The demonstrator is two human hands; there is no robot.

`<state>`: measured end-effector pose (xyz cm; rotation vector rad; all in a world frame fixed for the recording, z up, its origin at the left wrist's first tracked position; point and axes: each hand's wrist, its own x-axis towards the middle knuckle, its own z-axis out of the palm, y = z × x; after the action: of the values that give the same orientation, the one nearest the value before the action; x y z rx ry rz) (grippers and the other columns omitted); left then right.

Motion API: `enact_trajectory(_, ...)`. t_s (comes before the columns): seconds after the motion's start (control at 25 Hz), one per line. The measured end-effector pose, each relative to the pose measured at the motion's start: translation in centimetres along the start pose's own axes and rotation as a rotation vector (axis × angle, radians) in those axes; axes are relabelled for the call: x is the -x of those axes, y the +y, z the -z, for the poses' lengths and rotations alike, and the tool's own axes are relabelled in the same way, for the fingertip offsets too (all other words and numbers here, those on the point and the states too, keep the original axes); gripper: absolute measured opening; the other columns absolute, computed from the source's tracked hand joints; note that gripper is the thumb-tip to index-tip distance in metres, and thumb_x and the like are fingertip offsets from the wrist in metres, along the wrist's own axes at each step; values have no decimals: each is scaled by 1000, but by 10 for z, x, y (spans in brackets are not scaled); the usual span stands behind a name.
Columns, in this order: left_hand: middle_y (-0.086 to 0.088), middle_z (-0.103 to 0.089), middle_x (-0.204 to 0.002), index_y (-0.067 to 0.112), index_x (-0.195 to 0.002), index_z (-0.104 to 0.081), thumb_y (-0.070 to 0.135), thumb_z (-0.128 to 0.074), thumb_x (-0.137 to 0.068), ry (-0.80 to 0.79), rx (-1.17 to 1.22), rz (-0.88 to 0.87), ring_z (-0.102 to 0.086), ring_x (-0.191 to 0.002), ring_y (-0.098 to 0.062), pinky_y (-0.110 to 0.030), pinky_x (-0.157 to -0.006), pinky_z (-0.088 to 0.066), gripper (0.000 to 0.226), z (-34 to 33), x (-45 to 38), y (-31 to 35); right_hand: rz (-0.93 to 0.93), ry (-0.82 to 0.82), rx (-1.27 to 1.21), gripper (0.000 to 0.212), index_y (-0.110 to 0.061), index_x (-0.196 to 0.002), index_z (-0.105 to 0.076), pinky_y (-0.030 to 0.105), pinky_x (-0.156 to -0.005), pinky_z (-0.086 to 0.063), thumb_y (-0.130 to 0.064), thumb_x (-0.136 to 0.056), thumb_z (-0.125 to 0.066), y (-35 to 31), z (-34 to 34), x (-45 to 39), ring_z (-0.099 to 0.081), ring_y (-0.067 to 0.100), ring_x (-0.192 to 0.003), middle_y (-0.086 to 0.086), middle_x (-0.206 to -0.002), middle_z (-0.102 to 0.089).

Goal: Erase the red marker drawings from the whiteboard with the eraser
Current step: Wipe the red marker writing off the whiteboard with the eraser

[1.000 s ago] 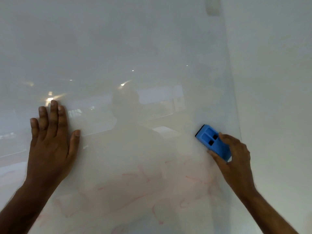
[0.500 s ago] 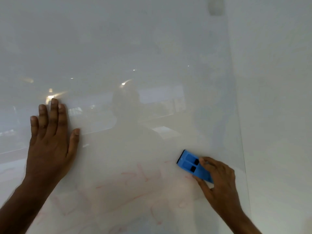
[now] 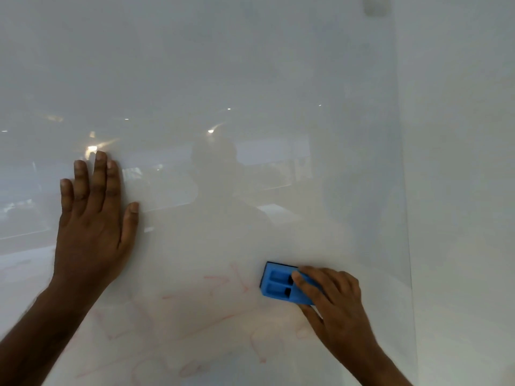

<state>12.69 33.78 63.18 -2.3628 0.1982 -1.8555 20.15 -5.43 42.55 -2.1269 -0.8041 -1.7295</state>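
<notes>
A glossy whiteboard [image 3: 250,79] fills most of the view. Faint red marker drawings [image 3: 211,321] smear across its lower part, with pale lines and loops. My right hand [image 3: 334,302] grips a blue eraser [image 3: 278,284] and presses it flat on the board at the right end of the red marks. My left hand [image 3: 92,224] lies flat on the board to the left, fingers spread, holding nothing.
The whiteboard's right edge [image 3: 404,218] runs down the view, with a plain white wall [image 3: 459,190] beyond it. Reflections of ceiling lights and a person's silhouette show in the board's middle.
My right hand has swept the eraser down and to the left, from near the board's right edge into the red marks. The left hand has stayed in place.
</notes>
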Motion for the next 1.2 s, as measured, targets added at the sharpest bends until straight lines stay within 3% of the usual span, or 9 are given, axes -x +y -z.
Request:
enact_trajectory(0.28, -10, 1, -183, 7, -174, -5, 39, -26, -113, 0, -12, -6, 6, -169, -34, -54, -137, 0, 72, 3, 3, 2, -135, 52, -39, 52, -29, -144, -53, 43, -102, -39, -43, -96, -65, 1, 16, -62, -55, 22, -119, -7, -141, -58)
enact_trajectory(0.48, -10, -1, -183, 7, -174, -6, 40, -26, -113, -10, -25, 0, 3, -170, -35, -53, -137, -1, 72, 2, 3, 0, 105, -26, 4, 54, -31, -145, -51, 44, -99, -42, -31, -93, -65, -43, -4, -54, -62, 24, -112, -7, -140, -60)
enact_trajectory(0.64, -9, -1, -183, 9, -174, -6, 39, -27, -113, -12, -28, -4, 4, -170, -34, -52, -138, -1, 71, 2, 4, -3, 228, -120, 67, 56, -32, -146, -52, 43, -101, -39, -29, -92, -66, -25, 1, -17, -57, 21, -116, -7, -142, -59)
enact_trajectory(0.8, -9, -1, -183, 7, -174, -8, 38, -29, -113, -9, -19, 3, 5, -170, -33, -54, -138, -2, 71, 1, 4, -1, 91, -61, 55, 56, -31, -146, -50, 45, -97, -41, -32, -92, -65, -11, 13, -41, -61, 25, -112, -5, -139, -59)
enact_trajectory(0.96, -6, 2, -184, 10, -174, -5, 39, -30, -113, -32, -3, 4, 8, -170, -29, -50, -138, 1, 72, 4, 4, -2, -1, -14, -77, 60, -34, -146, -51, 45, -100, -40, -32, -88, -69, -51, 0, -83, -56, 24, -116, -9, -141, -58)
enact_trajectory(1.08, -3, 3, -184, 12, -175, -5, 43, -31, -113, -50, 1, -9, 7, -170, -27, -45, -138, 2, 73, 7, 4, -6, 143, -67, -72, 60, -35, -145, -52, 43, -99, -42, -31, -88, -69, -80, -14, -71, -59, 23, -113, -10, -141, -58)
enact_trajectory(1.2, -4, -4, -184, 12, -174, -11, 47, -31, -113, -75, -67, -129, -2, -170, -28, -49, -138, -6, 74, 18, 4, -28, 251, -102, -32, 62, -35, -142, -54, 40, -97, -41, -27, -83, -71, -69, -13, -42, -59, 21, -110, -9, -136, -62)
